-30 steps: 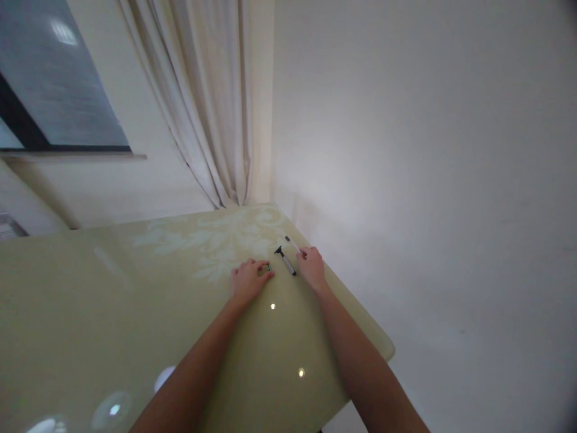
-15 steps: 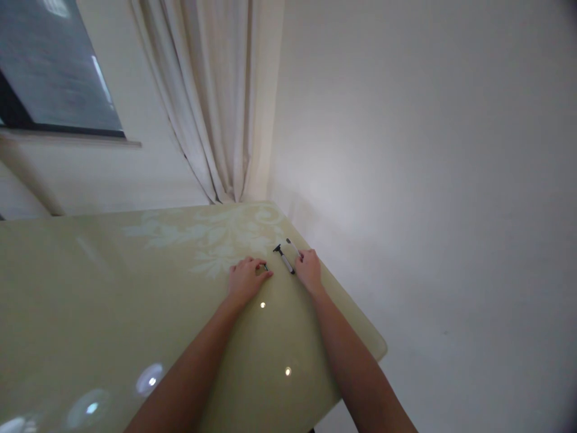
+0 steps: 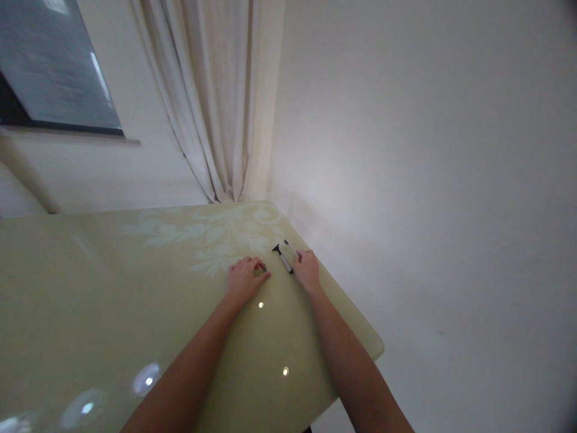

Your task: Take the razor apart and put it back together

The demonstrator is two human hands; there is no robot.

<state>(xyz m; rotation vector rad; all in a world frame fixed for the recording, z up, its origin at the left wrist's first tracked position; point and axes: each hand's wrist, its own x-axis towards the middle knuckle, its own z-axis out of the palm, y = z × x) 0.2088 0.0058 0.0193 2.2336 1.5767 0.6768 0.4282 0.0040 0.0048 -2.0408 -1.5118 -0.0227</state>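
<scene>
A razor (image 3: pixel 285 261) with a black head and a grey-and-black handle lies on the table between my hands. My right hand (image 3: pixel 307 269) is closed on the near end of a slim white stick (image 3: pixel 291 248) with a dark tip, just right of the razor. To the left, my left hand (image 3: pixel 244 278) rests on the tabletop, its thumb and fingers curled around a small dark object (image 3: pixel 265 268) too small to name.
The glossy pale green table (image 3: pixel 112 288) has a white leaf pattern near its far corner. Its right edge runs beside a plain wall (image 3: pixel 406 180). A curtain (image 3: pixel 216 102) hangs behind the table, with a window (image 3: pixel 58 66) at upper left.
The white stick's dark tip has shifted slightly left, closer to the razor's head. The small object at my left hand has tilted a little. The whole view has moved slightly.
</scene>
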